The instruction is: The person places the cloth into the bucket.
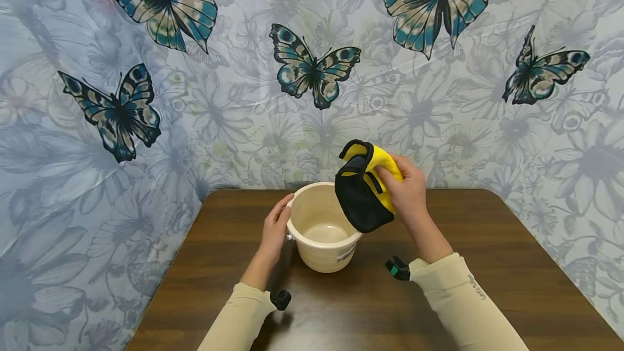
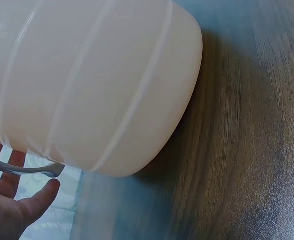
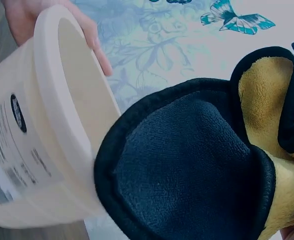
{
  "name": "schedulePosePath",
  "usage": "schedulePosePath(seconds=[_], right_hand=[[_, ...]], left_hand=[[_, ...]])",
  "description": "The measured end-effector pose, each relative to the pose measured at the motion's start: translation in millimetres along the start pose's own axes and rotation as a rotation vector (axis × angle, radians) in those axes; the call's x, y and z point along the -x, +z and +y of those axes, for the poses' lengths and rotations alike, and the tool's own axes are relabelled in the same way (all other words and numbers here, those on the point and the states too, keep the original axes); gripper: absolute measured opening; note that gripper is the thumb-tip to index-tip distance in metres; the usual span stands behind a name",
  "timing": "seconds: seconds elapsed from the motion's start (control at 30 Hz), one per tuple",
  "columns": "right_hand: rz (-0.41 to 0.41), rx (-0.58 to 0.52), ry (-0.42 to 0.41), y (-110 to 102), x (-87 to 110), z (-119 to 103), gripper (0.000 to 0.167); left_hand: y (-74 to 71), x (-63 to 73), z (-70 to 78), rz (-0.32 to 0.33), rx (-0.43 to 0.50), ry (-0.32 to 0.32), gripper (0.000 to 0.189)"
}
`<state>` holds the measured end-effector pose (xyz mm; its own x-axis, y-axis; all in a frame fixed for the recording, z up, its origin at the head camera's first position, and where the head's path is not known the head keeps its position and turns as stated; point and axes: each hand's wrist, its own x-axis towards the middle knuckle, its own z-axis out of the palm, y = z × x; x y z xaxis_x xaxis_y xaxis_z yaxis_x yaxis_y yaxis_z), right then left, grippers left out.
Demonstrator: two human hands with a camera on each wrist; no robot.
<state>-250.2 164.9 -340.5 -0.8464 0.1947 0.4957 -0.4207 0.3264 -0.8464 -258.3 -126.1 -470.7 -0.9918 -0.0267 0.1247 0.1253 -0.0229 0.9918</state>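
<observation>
A cream plastic bucket (image 1: 325, 256) stands on the table, its mouth tipped slightly into the head view and nothing visible inside. My left hand (image 1: 277, 226) rests on its left side at the rim, fingers fairly straight. In the left wrist view the thumb (image 2: 44, 197) is apart from the bucket wall, near the end of the grey handle (image 2: 22, 169). My right hand (image 1: 408, 186) pinches a folded yellow and black cloth (image 1: 365, 199) between thumb and fingers, over the bucket's right rim. In the right wrist view the cloth (image 3: 186, 165) overlaps the rim.
The brown wooden table (image 1: 205, 286) runs back to a wall cover (image 1: 234, 123) with butterflies and flowers. A printed label (image 3: 17, 145) is on the bucket's side. Each wrist bears a small black camera, such as the right one (image 1: 397, 268).
</observation>
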Motion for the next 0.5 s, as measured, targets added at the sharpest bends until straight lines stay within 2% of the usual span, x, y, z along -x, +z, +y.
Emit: schedulePosePath(seconds=[0.17, 0.2, 0.33, 0.5], right_hand=[[-0.001, -0.03, 0.036, 14, 1.3, 3, 0.031], [-0.005, -0.034, 0.046, 18, 1.7, 4, 0.031], [-0.044, -0.052, 0.084, 32, 4.1, 8, 0.032], [-0.089, -0.088, 0.092, 46, 8.9, 14, 0.034]], left_hand=[[1.2, 1.7, 1.5, 0.014, -0.018, 0.003, 0.039], [1.1, -0.1, -2.4, 0.02, -0.019, 0.002, 0.038], [0.3, 0.7, -2.1, 0.02, -0.01, -0.013, 0.039], [-0.7, 0.5, -3.3, 0.016, -0.007, -0.014, 0.041]])
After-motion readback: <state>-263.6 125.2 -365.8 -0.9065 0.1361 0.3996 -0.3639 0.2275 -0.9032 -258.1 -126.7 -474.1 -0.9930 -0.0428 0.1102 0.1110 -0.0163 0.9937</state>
